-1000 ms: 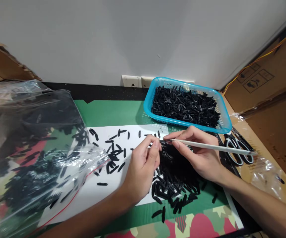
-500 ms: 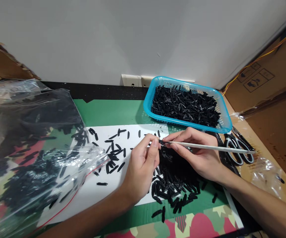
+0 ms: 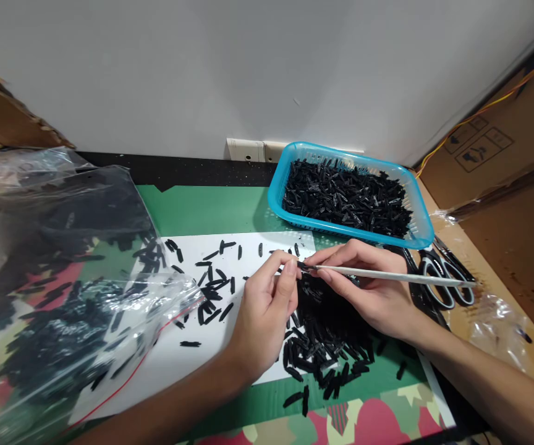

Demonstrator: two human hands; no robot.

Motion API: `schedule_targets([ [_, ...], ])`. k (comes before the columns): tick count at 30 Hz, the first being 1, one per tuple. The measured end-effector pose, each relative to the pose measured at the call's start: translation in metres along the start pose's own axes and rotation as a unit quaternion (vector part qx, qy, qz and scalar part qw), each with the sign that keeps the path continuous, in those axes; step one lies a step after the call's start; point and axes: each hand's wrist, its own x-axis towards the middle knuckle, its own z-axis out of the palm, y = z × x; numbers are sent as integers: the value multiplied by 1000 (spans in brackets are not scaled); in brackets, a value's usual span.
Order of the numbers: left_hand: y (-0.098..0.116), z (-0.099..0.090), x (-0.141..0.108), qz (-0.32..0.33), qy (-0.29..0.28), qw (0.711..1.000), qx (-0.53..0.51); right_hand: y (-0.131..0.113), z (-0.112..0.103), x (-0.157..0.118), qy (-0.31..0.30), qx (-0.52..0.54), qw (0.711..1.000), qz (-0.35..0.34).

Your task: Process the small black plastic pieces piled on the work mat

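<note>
My left hand (image 3: 267, 309) pinches a small black strip (image 3: 303, 266) between thumb and fingertips. In my right hand (image 3: 372, 287) is a slim pale stick-like tool (image 3: 399, 277), held like a pen; its dark tip meets the strip. What kind of tip it has is too small to make out. Beneath both hands lies a pile of similar black pieces (image 3: 320, 352), partly covered by the hands. More loose black strips (image 3: 211, 290) are scattered on the white paper (image 3: 223, 371) left of my left hand.
Behind my hands stands a blue plastic basket (image 3: 274, 194) full of black pieces. A clear zip bag (image 3: 109, 272) holding more black pieces covers the left side. Grey-handled scissors (image 3: 434, 290) and crumpled clear plastic (image 3: 496, 327) lie at right, beside cardboard boxes (image 3: 508, 185).
Almost nothing differs. Both hands keep the same place and hold, with the tool tip still against the black strip.
</note>
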Motion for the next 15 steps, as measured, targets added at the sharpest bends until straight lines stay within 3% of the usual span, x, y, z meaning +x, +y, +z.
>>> schedule_targets([
  [15,1,1,-1,9,8,1000,18,-1,-3,-1,-22,-74,997,-20],
])
